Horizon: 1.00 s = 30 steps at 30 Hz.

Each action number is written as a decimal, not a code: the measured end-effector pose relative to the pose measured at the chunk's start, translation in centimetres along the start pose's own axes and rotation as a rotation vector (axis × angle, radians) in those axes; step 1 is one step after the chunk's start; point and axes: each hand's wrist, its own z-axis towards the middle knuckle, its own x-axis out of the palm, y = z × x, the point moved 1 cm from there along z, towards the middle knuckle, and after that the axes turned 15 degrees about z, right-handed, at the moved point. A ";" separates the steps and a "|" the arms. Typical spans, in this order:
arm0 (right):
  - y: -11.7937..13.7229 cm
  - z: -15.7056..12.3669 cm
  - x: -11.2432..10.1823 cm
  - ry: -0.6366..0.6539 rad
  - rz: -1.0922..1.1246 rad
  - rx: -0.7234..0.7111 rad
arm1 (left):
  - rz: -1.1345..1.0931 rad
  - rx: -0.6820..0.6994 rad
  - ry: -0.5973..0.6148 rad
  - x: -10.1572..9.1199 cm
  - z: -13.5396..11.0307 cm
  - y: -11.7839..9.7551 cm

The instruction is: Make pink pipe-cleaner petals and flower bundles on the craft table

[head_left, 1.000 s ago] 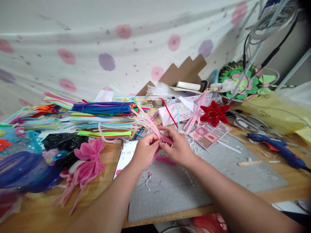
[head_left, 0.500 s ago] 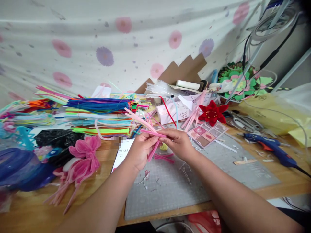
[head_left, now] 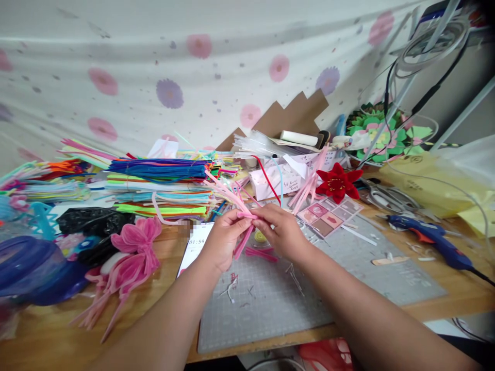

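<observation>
Above the grey cutting mat point(head_left: 266, 314), my left hand point(head_left: 226, 237) is closed around a bundle of pink pipe cleaners point(head_left: 240, 246). Lighter pink ends point up and left past my fingers, and darker ones stick out below. My right hand point(head_left: 284, 232) pinches the same bundle from the other side, its fingertips touching those of my left. Fingers hide the spot where the stems meet. More short pink pipe cleaners point(head_left: 261, 253) lie on the mat just beneath. Left of my forearm rest pink pipe-cleaner flowers point(head_left: 135, 247) with loose stems.
Colourful pipe-cleaner bundles point(head_left: 162, 190) are stacked at back left. A phone point(head_left: 193, 246) lies beside my left hand. To the right are a red flower point(head_left: 338, 183), a makeup-like palette point(head_left: 328, 214), scissors point(head_left: 390, 198) and a blue glue gun point(head_left: 433, 239) with its cord.
A pink strand that stuck out sideways over my left fingers now lies in closer with the bundle. My right fingertips have shifted slightly. The view has tilted a little.
</observation>
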 end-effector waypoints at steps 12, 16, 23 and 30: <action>0.0 -0.2 -0.3 0.155 -0.101 0.044 | -0.012 -0.051 0.067 -0.1 -0.1 -0.2; 0.0 -0.4 0.0 0.140 -0.226 0.032 | -0.134 -0.012 -0.033 -0.2 0.0 -0.5; 0.3 -0.6 0.7 0.212 -0.333 0.055 | -0.187 0.070 -0.178 -0.1 0.1 -0.7; 0.7 -0.7 1.0 0.224 -0.325 0.083 | -0.247 0.085 -0.246 -0.1 0.0 -1.0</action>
